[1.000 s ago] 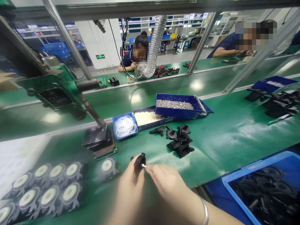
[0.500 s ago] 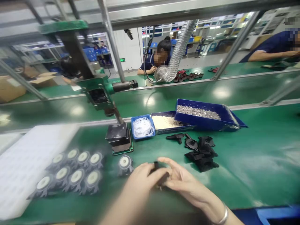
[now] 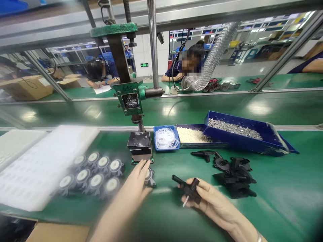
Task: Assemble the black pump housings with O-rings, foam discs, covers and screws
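My right hand (image 3: 210, 201) grips a black plastic pump housing (image 3: 191, 191) with two tubular spouts, raised above the green bench. A thin white pin (image 3: 186, 201) sticks out of its lower side. Fingers stretched and thumb apart, my left hand (image 3: 136, 181) is at another black housing with a pale round centre (image 3: 150, 177), partly covering it; whether it touches the part is hard to tell. Several similar housings with cream discs (image 3: 96, 180) stand in two rows to the left. More black housings (image 3: 236, 176) are heaped right of my right hand.
A green hand press (image 3: 131, 99) stands behind my left hand, its black block (image 3: 139, 140) below. Beside it are a blue tray of clear rings (image 3: 166, 137), a bin of cream pieces (image 3: 191, 135) and a tilted bin of metal pins (image 3: 234, 129). White sheets (image 3: 32, 168) lie left.
My hands, together around the black housing before, have come apart. The left moved left to the housing by the press; the right keeps its housing. The camera view shifted left.
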Action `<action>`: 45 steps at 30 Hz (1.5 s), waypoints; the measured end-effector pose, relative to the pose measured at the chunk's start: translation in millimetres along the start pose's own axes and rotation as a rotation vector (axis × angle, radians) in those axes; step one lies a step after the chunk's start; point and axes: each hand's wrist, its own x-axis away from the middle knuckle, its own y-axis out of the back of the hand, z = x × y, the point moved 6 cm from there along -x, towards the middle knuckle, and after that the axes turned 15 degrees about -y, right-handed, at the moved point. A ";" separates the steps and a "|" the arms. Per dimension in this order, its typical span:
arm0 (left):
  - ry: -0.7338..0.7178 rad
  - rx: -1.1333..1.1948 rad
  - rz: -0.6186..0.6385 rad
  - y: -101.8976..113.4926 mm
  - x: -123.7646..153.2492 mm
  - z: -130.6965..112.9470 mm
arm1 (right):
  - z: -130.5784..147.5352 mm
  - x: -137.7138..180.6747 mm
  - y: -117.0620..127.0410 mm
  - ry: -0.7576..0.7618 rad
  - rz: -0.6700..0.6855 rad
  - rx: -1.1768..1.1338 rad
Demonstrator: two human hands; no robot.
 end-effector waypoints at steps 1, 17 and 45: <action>0.020 0.029 0.008 -3.9 -1.0 4.6 | 4.8 -0.8 1.6 0.012 -0.038 -0.003; 0.217 0.732 -0.035 -78.2 -9.1 -10.6 | 59.7 -41.3 -42.6 0.190 -0.257 0.258; -0.235 0.568 -0.147 -73.1 -11.5 -9.8 | 25.5 -41.5 -49.4 0.449 -0.405 1.124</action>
